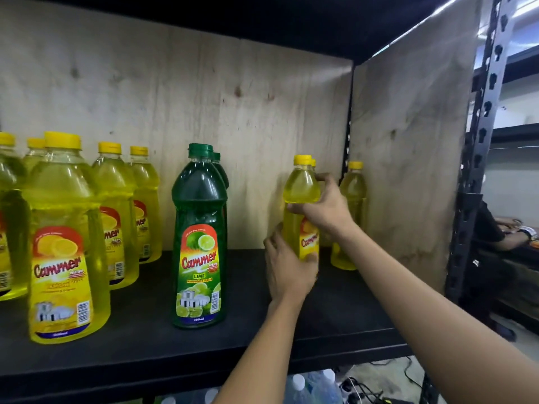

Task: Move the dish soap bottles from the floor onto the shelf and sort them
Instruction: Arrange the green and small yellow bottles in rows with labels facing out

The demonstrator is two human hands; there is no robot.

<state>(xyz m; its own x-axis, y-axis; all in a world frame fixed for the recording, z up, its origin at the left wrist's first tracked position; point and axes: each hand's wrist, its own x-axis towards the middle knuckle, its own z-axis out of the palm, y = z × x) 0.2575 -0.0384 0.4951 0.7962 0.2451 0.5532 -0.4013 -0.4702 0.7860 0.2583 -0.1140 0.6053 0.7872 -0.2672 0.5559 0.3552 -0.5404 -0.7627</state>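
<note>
A small yellow dish soap bottle (302, 188) stands on the black shelf (145, 339), right of centre. My right hand (323, 208) grips its shoulder from the right, and my left hand (287, 269) holds its lower body from the left. Just behind it a second yellow cap shows. Another small yellow bottle (351, 211) stands near the right plywood wall. Two green lime bottles (199, 237) stand one behind the other in the middle. Several large yellow lemon bottles (65, 237) fill the left side.
Plywood panels form the shelf's back and right wall (408, 158). A black perforated metal upright (478, 158) stands at the right. Clear water bottles (309, 386) and cables lie below the shelf. A seated person (495, 231) is at the far right.
</note>
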